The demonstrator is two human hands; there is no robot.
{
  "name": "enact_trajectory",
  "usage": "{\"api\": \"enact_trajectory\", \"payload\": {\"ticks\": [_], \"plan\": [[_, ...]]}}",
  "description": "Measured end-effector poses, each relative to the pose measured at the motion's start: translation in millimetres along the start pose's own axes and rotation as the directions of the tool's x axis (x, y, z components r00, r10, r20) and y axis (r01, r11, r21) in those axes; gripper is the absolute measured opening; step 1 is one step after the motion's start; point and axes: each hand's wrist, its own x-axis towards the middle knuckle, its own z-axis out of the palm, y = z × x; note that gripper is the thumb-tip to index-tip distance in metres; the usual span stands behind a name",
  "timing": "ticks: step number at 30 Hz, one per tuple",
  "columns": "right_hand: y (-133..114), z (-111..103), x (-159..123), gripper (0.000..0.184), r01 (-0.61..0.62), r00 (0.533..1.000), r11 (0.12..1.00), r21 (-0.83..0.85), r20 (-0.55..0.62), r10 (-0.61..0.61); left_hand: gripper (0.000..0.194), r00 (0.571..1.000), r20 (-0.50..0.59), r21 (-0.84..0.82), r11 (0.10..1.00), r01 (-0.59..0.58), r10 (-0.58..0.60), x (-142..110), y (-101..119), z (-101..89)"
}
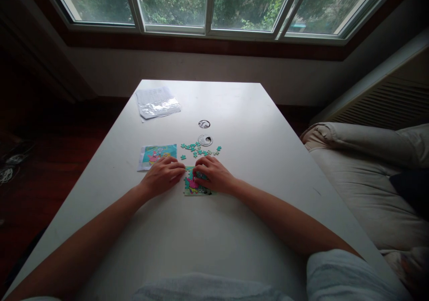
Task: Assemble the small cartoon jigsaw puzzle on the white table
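A partly assembled jigsaw puzzle [191, 189] lies flat near the middle of the white table, with pink, green and dark parts in its picture. My left hand [162, 175] rests palm down at its upper left, fingers stretched toward its edge and nothing seen in them. Over the puzzle's upper right lies my right hand [217, 175], thumb and fingers apart and touching the surface; it hides that part. Loose puzzle pieces [200, 152], several of them green, are scattered just beyond both hands. Partly under my left hand is a picture packet [150, 154] with a similar cartoon design.
Two round items, a silvery ring-like disc [205, 140] and a smaller dark-rimmed one [204, 124], lie beyond the pieces. Papers in a clear plastic sleeve [158, 103] sit at the table's far left. A padded beige seat [338, 176] stands along the right side.
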Motion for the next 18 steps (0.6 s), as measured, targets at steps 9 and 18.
{"api": "enact_trajectory", "payload": {"ticks": [9,18], "plan": [[35.0,-16.3,0.7,0.013,-0.201,0.953,0.980,0.002,-0.231,0.196,0.022,1.000,0.029,-0.019,1.000,0.009,-0.008,-0.6,-0.9,2.5],[79.1,-33.7,-7.5,0.010,-0.434,0.854,0.901,0.025,-0.307,0.420,0.025,1.000,0.002,-0.032,0.999,-0.016,0.016,-1.1,-4.2,5.1]]}}
